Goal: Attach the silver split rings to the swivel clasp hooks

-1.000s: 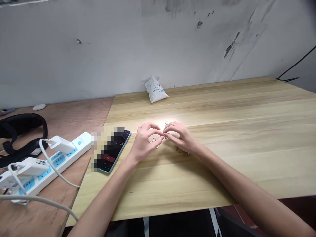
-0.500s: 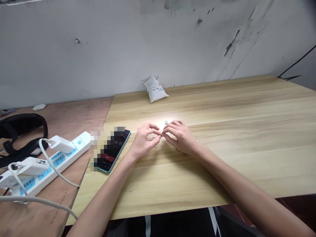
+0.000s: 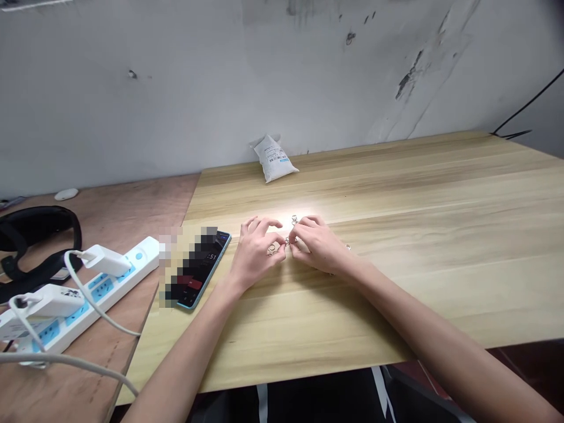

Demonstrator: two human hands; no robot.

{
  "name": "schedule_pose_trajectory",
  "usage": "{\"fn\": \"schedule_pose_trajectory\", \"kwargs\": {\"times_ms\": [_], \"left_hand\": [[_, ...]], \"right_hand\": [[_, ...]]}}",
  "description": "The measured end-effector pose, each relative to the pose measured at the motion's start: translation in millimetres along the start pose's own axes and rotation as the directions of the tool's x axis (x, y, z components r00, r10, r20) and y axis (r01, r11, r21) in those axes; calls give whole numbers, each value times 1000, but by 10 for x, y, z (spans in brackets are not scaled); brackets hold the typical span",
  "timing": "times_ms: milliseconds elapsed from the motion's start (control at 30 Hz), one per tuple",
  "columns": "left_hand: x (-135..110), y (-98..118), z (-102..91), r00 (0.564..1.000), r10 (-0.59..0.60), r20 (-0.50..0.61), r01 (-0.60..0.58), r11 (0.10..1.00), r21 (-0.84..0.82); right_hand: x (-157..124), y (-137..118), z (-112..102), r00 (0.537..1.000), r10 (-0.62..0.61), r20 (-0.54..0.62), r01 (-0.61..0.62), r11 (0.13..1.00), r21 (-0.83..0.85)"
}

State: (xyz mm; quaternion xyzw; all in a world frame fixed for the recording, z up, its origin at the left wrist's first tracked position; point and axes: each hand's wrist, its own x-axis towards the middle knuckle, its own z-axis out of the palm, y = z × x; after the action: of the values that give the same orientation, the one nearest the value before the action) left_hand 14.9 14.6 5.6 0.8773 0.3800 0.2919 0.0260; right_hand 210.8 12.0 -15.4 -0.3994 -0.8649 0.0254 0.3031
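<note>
My left hand point(image 3: 256, 251) and my right hand point(image 3: 318, 244) meet over the wooden table, thumbs and index fingers pinched from either side. Between the fingertips is a small metal chain piece point(image 3: 287, 241), mostly covered by the fingers. Metal rings point(image 3: 272, 249), like key rings, lie under my left hand, partly hidden by its fingers. Just beyond my right fingers lies another small ring with chain links point(image 3: 294, 220). One more metal piece point(image 3: 348, 247) shows past my right wrist.
A phone point(image 3: 200, 276) with a lit screen lies left of my left forearm. Further left are a white power strip point(image 3: 147, 252) with plugs and cables, and a black strap point(image 3: 66, 258). A white plastic packet point(image 3: 275, 160) sits by the wall at the table's point(image 3: 396, 194) back.
The fingertips of both hands have shifted slightly around the small metal chain, and more of it shows. My left index finger is raised further from its thumb. The whole view has moved a little.
</note>
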Motion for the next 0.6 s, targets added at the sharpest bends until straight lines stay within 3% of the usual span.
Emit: {"fn": "schedule_pose_trajectory", "kwargs": {"times_ms": [300,400,600], "left_hand": [[2,-24,-31,998,64,-30,-62,996,60],[1,-44,-37,998,53,-25,-50,994,97],[-4,-113,-17,996,27,-88,-11,984,177]], "right_hand": [[-17,48,28,986,3,-169,36,973,228],[-5,12,16,984,4,-175,33,977,210],[-3,-146,-78,975,-154,-160,177,975,136]]}}
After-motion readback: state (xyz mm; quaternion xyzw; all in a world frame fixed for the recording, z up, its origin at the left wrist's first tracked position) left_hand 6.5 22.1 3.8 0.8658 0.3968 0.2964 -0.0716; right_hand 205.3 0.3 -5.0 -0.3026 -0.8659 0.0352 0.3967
